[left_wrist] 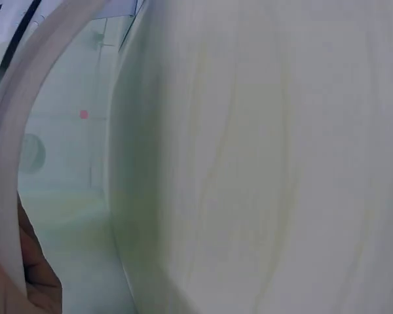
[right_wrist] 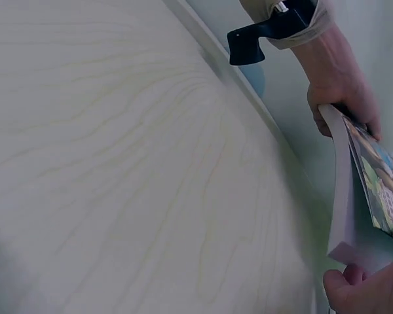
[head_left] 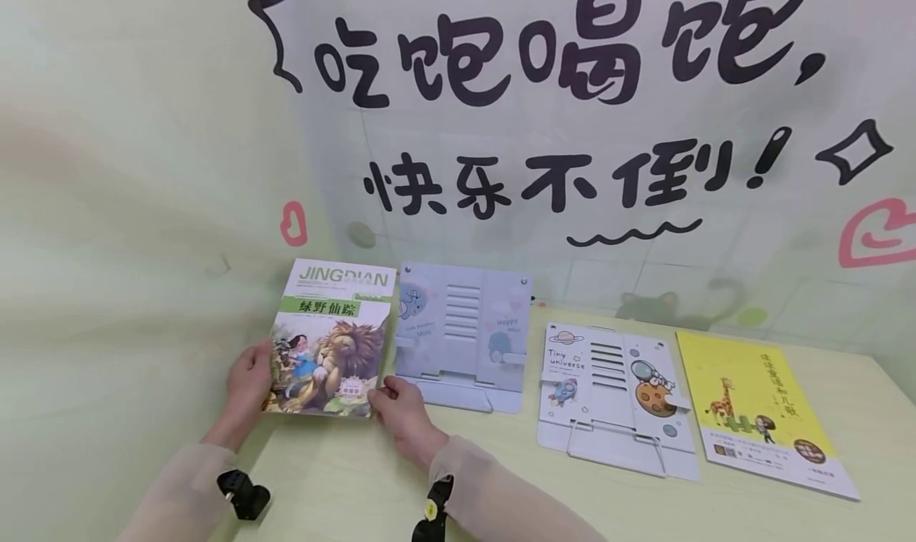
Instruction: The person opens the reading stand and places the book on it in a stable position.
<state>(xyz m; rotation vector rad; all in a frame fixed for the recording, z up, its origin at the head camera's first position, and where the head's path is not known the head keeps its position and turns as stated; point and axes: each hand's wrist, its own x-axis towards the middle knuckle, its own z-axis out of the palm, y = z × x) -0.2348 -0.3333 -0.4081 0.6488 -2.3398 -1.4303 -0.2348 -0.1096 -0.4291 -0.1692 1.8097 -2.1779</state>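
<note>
A paperback book (head_left: 329,343) with a lion and a girl on its cover is held upright at the left of the table, tilted back a little. My left hand (head_left: 250,375) grips its left edge, the fingers partly hidden behind it. At the lower right corner my right hand (head_left: 404,415) pinches the book between thumb and fingers. The left wrist view shows the curved page edges (left_wrist: 6,150) close up, with the left hand (left_wrist: 39,275) below. In the right wrist view, the book's front cover (right_wrist: 380,176) stands slightly apart from the thick page block.
Right beside the book stands a pale blue book stand (head_left: 465,327). Farther right are a white book stand (head_left: 611,399) with space pictures and a yellow book (head_left: 751,399) lying on the table (head_left: 501,486). A printed curtain (head_left: 143,168) hangs along the left and back.
</note>
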